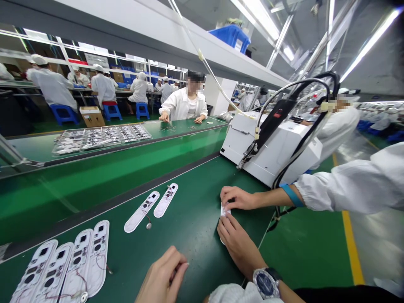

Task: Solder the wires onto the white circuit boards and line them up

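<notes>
A green desk [186,223] offered a broad stretch of surface from the person's left hand [164,271] up to the dark strip along the far edge, with a white machine [241,141] standing at the far right and the right edge running just beyond a co-worker's wrists. Four long, round-ended white panels [82,263] lay side by side toward the desk's left end, each carrying a black square and a black round part, with thin reddish wires trailing. Nearer the far edge lay a slim white panel [135,221], its wire ending in a silver disc [148,226], and beside it a shorter panel [162,206]. The left hand was loosely curled, thumb near the forefinger, between the four panels and the co-worker's hands; whether it gripped anything could not be told. The right hand was out of view. Near the right edge, the co-worker's blue-banded hand [241,198] and watch-wearing hand [235,240] pressed around another panel [224,210], mostly covered.
</notes>
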The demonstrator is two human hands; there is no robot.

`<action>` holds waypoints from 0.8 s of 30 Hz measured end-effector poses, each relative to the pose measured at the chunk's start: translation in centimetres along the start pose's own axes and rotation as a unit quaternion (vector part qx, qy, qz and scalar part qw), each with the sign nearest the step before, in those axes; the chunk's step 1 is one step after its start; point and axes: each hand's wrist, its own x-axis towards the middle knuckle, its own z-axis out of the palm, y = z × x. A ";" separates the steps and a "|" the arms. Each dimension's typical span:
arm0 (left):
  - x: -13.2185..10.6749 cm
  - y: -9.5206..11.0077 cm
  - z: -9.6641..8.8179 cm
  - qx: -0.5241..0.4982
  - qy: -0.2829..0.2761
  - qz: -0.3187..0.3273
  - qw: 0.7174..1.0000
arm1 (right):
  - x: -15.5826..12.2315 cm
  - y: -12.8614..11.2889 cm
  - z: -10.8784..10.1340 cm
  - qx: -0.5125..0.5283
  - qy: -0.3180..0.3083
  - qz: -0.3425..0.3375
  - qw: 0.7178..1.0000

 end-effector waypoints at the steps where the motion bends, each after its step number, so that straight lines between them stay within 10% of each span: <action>1: 0.0 0.1 0.0 0.001 0.002 0.001 1.000 | -0.5 0.0 0.1 -0.010 0.004 -0.010 1.000; 9: 0.2 0.4 -0.1 0.018 0.008 0.001 1.000 | -2.9 -2.0 -0.4 -0.079 0.038 -0.006 0.996; 13: 0.1 -0.1 0.1 0.014 0.011 0.017 1.000 | -2.0 -5.6 3.7 -0.109 0.144 0.108 0.978; 18: 0.0 -0.6 0.3 0.008 0.026 0.030 0.999 | -0.6 -11.8 10.2 -0.014 0.319 0.291 0.902; 24: 0.0 -1.0 0.4 0.017 0.038 0.059 0.997 | 2.6 -14.5 7.6 0.299 0.386 0.347 0.801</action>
